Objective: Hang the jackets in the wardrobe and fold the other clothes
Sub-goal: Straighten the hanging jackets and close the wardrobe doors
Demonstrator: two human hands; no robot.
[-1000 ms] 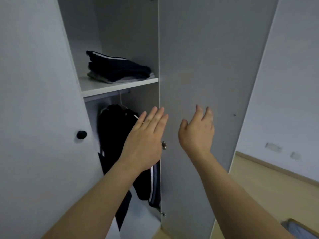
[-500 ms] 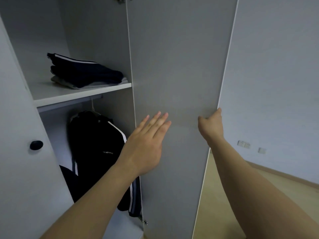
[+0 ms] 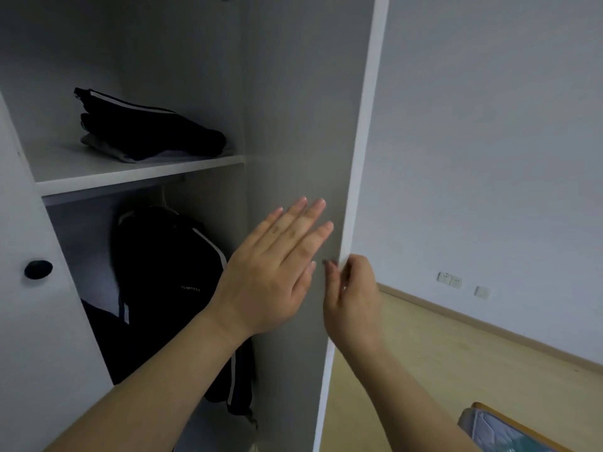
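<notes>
Grey laminate of the wardrobe door (image 3: 303,125) ran top to bottom through the centre of the frame, its long axis vertical. The right hand (image 3: 354,298) sat at the door's white free edge, lower centre, with its fingers (image 3: 332,272) pinched around that edge. The left hand (image 3: 277,272) was just left of it, fingers spread flat and gripping nothing; whether the palm touched the door face could not be determined. The right hand was the nearer to the free edge, and the edge ran straight up and down through its grip.

Outward to the left, the wardrobe stood open. A black jacket (image 3: 169,288) with white stripes hung from a hanger below the shelf (image 3: 130,174), centre left. Folded dark clothes (image 3: 146,132) lay on that shelf, upper left. A black knob (image 3: 38,269) showed on the other door at far left.

Judgement: hanging and folding appeared done; the door was the item in hand. Any swing would pivot about the hidden hinge side, led by the right hand.
</notes>
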